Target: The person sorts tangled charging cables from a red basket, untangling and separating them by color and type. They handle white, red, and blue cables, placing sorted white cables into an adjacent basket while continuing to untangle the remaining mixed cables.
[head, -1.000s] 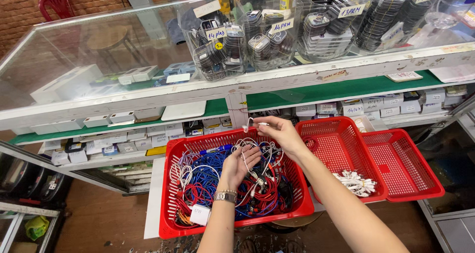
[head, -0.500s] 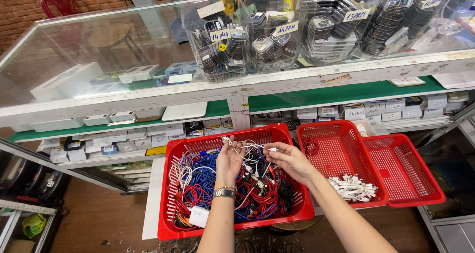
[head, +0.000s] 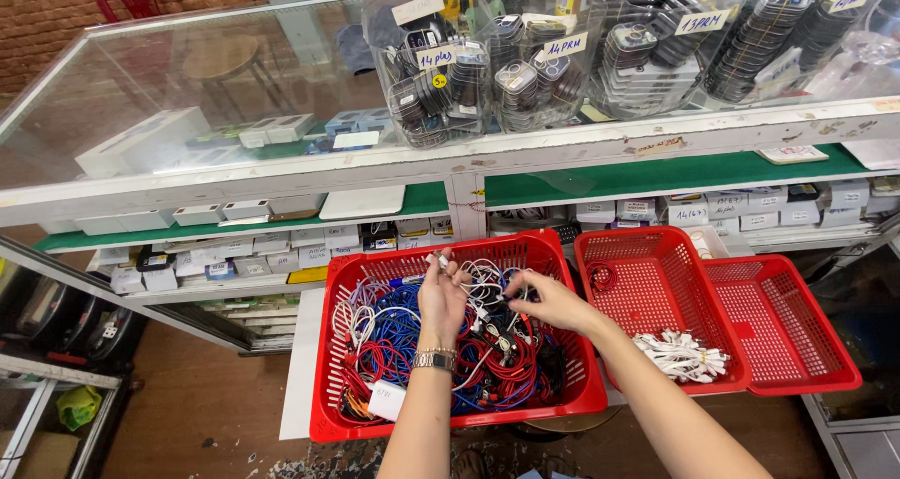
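A red plastic basket holds a tangle of red, blue, white and black cables. Both my hands are over it. My left hand, with a metal watch on the wrist, is raised at the basket's middle and pinches a white cable by its plug end. My right hand is just to the right, fingers closed on strands of the same white cable among the tangle. A white charger block lies at the basket's front.
Two more red baskets stand to the right: one holds a bundle of white cables, the other is at its right. A glass counter with clear bins of phone cases is behind. Shelves hold small boxes.
My right hand has come down from the basket's far rim to the cable tangle at the middle. My left hand has risen slightly, still on the white cable.
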